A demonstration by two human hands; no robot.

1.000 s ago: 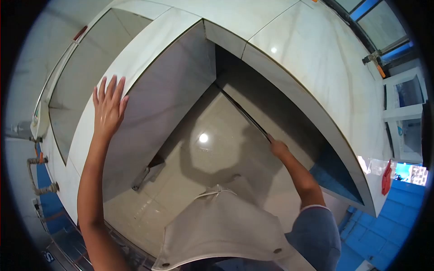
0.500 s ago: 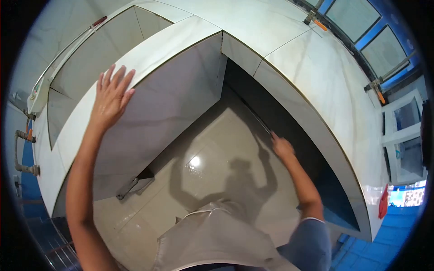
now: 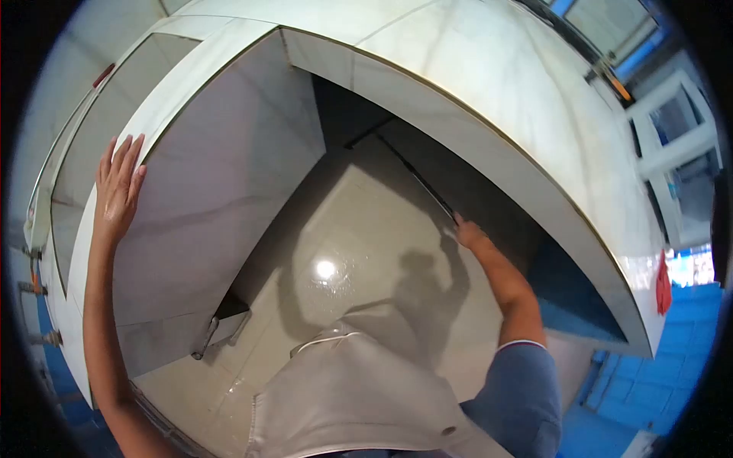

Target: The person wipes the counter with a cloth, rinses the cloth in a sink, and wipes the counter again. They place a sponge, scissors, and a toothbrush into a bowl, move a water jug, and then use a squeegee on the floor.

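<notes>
My right hand is closed around the near end of a long black handle. It belongs to a floor squeegee with a thin dark crossbar at its far end. That crossbar lies in the shadow under the counter on the right, near the inner corner. My left hand rests on the edge of the white marbled countertop, its fingers stretched out and holding nothing. Below both arms is the beige tiled floor, which looks wet and shiny.
A grey tiled side wall drops from the counter on the left. A pipe with a lever sits low against it. Taps stand along the counter at right. A red cloth hangs at the right corner, beside blue tiles.
The view has shifted, and more of the dark space under the right counter shows. The squeegee's crossbar has come into sight. My left hand still rests on the counter edge.
</notes>
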